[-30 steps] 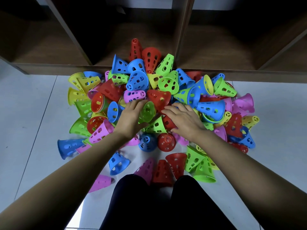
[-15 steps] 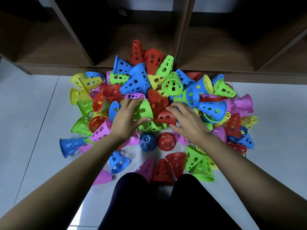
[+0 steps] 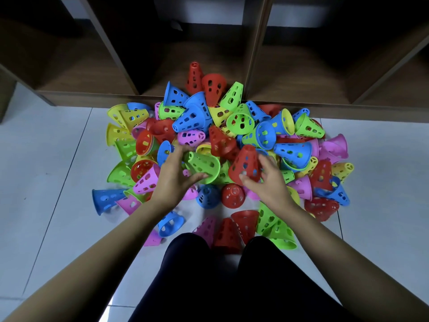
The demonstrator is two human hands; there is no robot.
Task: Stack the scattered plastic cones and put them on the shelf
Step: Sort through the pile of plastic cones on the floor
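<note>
Gripping green cone (image 3: 204, 165) in left hand (image 3: 173, 182), thumb under the wide rim, fingers curled over the narrow end and partly hidden. Gripping red cone (image 3: 246, 163) in right hand (image 3: 272, 185), narrow end pointing away. Holds both just above the pile of cones (image 3: 293, 154) on the floor (image 3: 46, 182) before the shelf (image 3: 255, 66); cannot make out buried cones or the shelf's dark, cut-off upper part.

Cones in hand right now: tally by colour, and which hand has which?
green cone: 1, gripped by the left hand
red cone: 1, gripped by the right hand
Total: 2 cones held
</note>
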